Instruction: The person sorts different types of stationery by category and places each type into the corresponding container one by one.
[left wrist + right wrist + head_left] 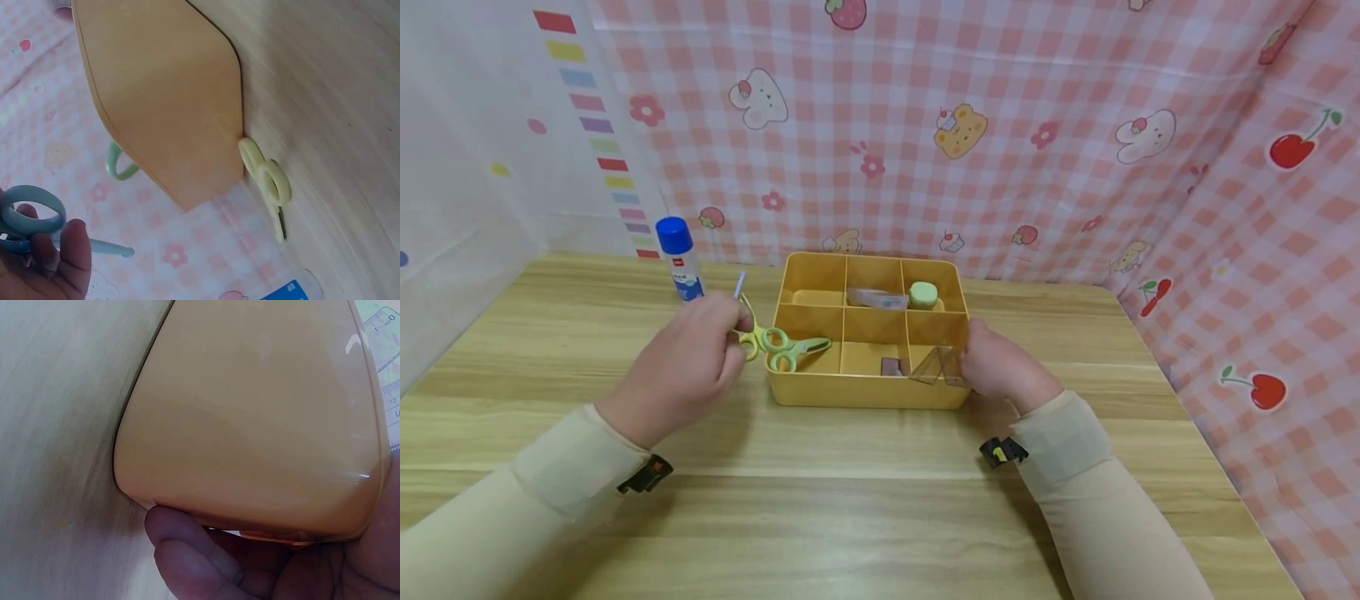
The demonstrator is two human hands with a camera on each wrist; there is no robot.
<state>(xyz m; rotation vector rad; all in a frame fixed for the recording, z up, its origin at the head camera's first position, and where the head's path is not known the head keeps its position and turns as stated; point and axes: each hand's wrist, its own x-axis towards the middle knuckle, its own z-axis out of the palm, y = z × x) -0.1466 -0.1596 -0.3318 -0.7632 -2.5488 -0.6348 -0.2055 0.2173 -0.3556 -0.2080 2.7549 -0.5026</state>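
My left hand (685, 362) pinches light blue scissors (103, 246) by a handle loop, to the left of a yellow divided box (868, 392). Beside the box's left wall, yellow scissors (274, 209) lie on the table, partly behind that hand in the head view. Green scissors (811, 345) rest in the front left compartment, one loop over the rim. At the other end my right hand (1003, 365) grips the box's right side, with curled fingers (181, 544) round its far corner.
A blue-capped glue bottle (679, 258) stands at the back left. Inside the box are a pale green rounded piece (922, 295), a clear flat item (877, 299), a small purple piece (892, 367) and clear triangular rulers (931, 367). A pink checked cloth (895, 125) hangs behind.
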